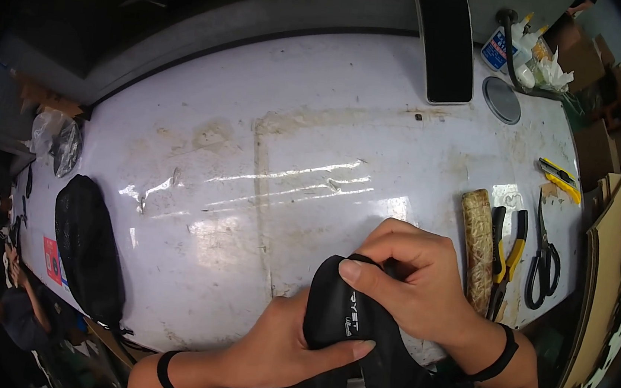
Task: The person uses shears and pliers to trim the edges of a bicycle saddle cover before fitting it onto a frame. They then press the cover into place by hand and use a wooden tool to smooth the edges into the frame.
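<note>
A black, soft piece of fabric-like material with white lettering [328, 300] is held in both hands at the near edge of the table. My left hand [274, 340] grips its left side, thumb lying across the front and fingers hidden behind it. At its upper edge, my right hand [407, 274] pinches the material between thumb and bent fingers. The lower part of the piece hangs toward my body, with a gap near its middle. Its exact kind does not show. Black bands circle both of my wrists.
Rightward lie a tape-wrapped stick [476, 247], yellow-black pliers [506, 261], black scissors [543, 265] and a yellow utility knife [560, 179]. At the back are a phone [445, 50], a grey disc [501, 100] and bottles [500, 49]. A black pouch [88, 247] lies left; another person [20, 301] is beyond.
</note>
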The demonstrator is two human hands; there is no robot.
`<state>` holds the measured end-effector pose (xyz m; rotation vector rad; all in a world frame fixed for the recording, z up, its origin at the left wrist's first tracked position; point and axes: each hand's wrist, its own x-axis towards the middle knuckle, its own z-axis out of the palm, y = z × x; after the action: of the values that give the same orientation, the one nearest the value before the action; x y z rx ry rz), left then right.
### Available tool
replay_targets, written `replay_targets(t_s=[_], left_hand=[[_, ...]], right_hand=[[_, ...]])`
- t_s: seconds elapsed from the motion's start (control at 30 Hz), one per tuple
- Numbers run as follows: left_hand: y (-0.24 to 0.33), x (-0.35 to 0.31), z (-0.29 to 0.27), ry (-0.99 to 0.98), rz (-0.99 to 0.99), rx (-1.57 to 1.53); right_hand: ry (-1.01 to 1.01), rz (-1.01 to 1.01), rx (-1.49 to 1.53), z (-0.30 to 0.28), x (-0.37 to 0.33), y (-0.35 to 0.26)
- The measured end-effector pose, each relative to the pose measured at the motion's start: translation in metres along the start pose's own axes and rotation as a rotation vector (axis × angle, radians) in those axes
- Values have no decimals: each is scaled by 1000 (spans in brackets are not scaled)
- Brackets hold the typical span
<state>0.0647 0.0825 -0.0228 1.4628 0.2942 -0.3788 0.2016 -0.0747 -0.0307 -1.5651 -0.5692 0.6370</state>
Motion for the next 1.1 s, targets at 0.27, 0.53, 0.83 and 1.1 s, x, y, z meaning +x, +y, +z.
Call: replay_targets(t_s=[0.27, 0.53, 0.83, 1.1], left_hand=[[4, 3, 1, -8, 26, 49], [5, -2, 1, -32, -8, 4], [-2, 0, 0, -27, 41, -2], [-3, 5, -2, -46, 69, -2]], right_hand=[[-35, -350, -50, -9, -4, -10], [-2, -64, 37, 2, -3, 6], [5, -15, 11, 2, -2, 6], [-134, 82, 64, -12, -3, -4]])
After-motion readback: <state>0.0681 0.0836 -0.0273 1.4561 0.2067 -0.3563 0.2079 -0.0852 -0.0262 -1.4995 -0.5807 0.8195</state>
